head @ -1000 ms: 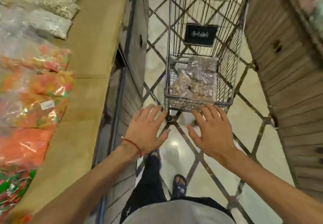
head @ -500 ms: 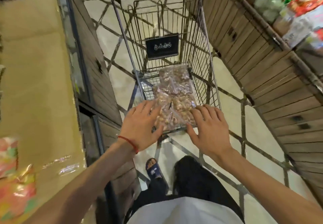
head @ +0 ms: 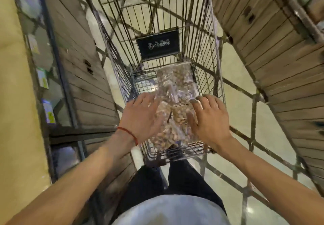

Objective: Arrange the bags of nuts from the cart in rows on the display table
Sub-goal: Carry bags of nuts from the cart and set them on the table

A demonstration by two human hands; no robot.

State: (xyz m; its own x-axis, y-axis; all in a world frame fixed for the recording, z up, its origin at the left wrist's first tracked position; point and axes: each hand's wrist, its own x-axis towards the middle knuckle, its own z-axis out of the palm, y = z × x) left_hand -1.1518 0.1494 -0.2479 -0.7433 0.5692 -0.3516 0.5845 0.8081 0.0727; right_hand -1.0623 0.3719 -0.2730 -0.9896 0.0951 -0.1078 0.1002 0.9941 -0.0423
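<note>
Where both forearms extend past the near end of the cart (head: 189, 149), the left hand (head: 142, 117), a red string (head: 128, 134) at its wrist, and the right hand (head: 208, 117) are held with fingers straight and spread, gripping nothing. Between the hands and beyond their fingertips, clear bags of nuts (head: 175, 91) lie piled on the wire cart floor; whether the fingers touch the plastic cannot be told through the blur. Beyond the bags, a black sign (head: 158, 46) hangs inside the cart. Well left of the left hand runs the tan tabletop (head: 12, 119).
</note>
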